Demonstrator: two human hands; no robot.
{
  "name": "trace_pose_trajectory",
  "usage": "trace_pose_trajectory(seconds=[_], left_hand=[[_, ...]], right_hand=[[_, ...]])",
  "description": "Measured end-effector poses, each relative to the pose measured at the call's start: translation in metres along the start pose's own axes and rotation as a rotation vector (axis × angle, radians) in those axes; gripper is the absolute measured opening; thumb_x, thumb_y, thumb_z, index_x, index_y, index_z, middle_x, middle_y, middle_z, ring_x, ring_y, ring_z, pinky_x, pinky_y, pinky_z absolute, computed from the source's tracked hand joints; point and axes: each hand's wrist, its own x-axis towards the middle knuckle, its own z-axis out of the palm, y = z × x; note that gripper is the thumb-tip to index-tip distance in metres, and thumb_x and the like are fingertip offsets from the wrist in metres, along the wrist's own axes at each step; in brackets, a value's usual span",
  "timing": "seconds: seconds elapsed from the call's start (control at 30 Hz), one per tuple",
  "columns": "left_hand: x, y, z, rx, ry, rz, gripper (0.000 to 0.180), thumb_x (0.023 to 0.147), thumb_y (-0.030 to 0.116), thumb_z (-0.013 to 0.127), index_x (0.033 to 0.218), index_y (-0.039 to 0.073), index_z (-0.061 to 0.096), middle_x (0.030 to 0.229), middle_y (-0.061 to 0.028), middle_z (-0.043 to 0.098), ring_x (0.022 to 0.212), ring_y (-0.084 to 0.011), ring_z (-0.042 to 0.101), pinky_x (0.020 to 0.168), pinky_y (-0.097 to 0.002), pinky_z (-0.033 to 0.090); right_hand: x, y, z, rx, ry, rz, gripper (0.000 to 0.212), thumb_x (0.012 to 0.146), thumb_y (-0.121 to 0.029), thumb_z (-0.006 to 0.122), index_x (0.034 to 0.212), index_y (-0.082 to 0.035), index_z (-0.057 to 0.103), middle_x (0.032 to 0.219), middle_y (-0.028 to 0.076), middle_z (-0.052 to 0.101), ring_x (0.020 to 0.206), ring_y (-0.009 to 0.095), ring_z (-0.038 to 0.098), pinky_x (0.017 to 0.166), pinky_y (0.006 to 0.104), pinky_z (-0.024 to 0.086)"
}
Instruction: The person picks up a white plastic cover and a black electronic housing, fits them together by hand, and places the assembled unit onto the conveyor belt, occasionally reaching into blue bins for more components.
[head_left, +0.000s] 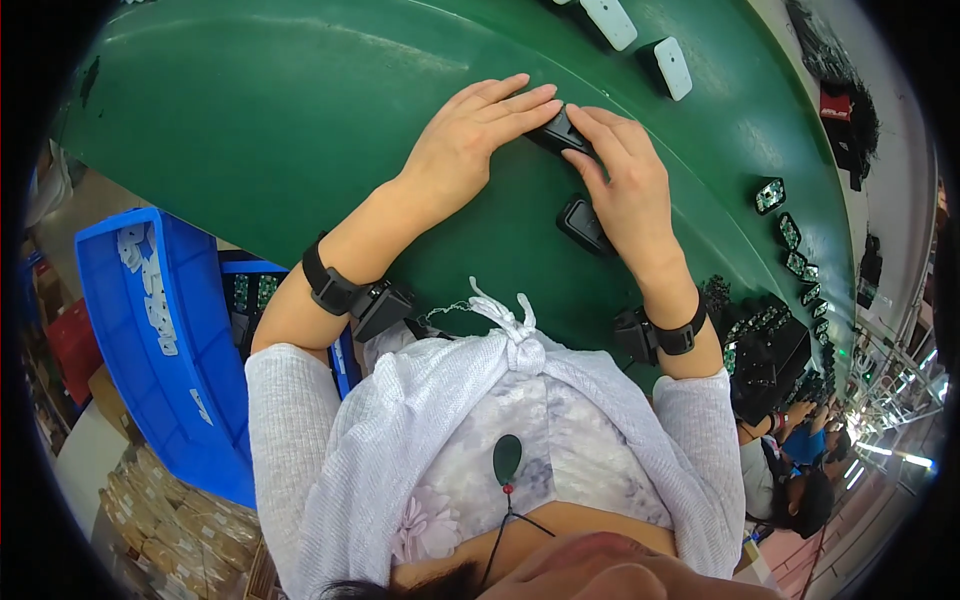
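A small black plastic casing (562,134) lies between my hands on the green table. My right hand (632,178) is closed on its right end, the thumb on the near side and the fingers over the top. Straight and flat, the fingers of my left hand (468,135) reach to the casing's left end and touch it; the left thumb is hidden. Closer to me, beside my right wrist, rests a second black casing (583,224) with a rounded rim. Whatever lies beneath my fingers is out of sight.
White-topped black devices (673,69) stand at the far right on the green table (280,110). Small cases with green circuit boards (789,231) line its right side. A blue bin (190,400) with white pieces is at my left. Another person (800,490) sits at lower right.
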Motion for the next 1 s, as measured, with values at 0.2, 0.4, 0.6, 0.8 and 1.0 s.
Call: trace_pose_trajectory(seconds=[0.2,0.4,0.6,0.8,1.0], left_hand=[[0.001,0.014,-0.003,0.203,-0.004,0.045,0.055,0.077,-0.003,0.055,0.13,0.011,0.055,0.137,-0.003,0.054,0.124,-0.0249,0.052,0.105,-0.0401,0.039],[0.014,0.015,0.006,0.283,0.071,0.103,0.052,0.075,0.006,0.064,0.126,0.008,0.056,0.125,-0.008,0.059,0.111,-0.0229,0.058,0.092,-0.0365,0.046],[0.032,0.023,0.012,-0.175,0.115,-0.296,0.032,0.081,0.013,0.069,0.108,-0.001,0.062,0.099,-0.013,0.067,0.085,-0.0246,0.064,0.073,-0.0328,0.051],[0.019,0.058,0.005,-0.808,0.056,-0.624,0.031,0.092,0.022,0.063,0.107,-0.006,0.061,0.079,-0.0083,0.067,0.07,-0.0096,0.062,0.061,-0.0243,0.049],[0.021,0.079,0.009,-0.822,-0.025,-0.657,0.035,0.095,0.021,0.06,0.116,-0.007,0.058,0.09,-0.0071,0.066,0.077,-0.0105,0.062,0.07,-0.0231,0.05]], right_hand=[[-0.009,-0.004,0.011,-0.122,0.092,-0.023,0.046,0.074,-0.004,0.072,0.119,-0.009,0.063,0.111,0.01,0.062,0.096,0.027,0.06,0.079,0.0354,0.052],[0.01,0.027,-0.011,0.234,-0.108,0.065,0.047,0.076,-0.004,0.071,0.121,-0.01,0.063,0.108,0.011,0.064,0.092,0.023,0.063,0.078,0.0321,0.051],[0.007,0.036,-0.016,1.049,-0.075,0.359,0.049,0.093,-0.014,0.062,0.138,-0.003,0.046,0.116,0.008,0.059,0.107,0.013,0.056,0.088,0.027,0.049],[-0.007,0.009,-0.019,1.085,0.059,0.373,0.043,0.091,-0.011,0.064,0.131,-0.001,0.051,0.118,0.009,0.059,0.109,0.014,0.056,0.093,0.0275,0.047],[-0.021,0.012,-0.022,1.072,0.153,0.413,0.038,0.089,-0.013,0.068,0.123,-0.001,0.056,0.11,0.006,0.062,0.101,0.012,0.059,0.089,0.0262,0.048]])
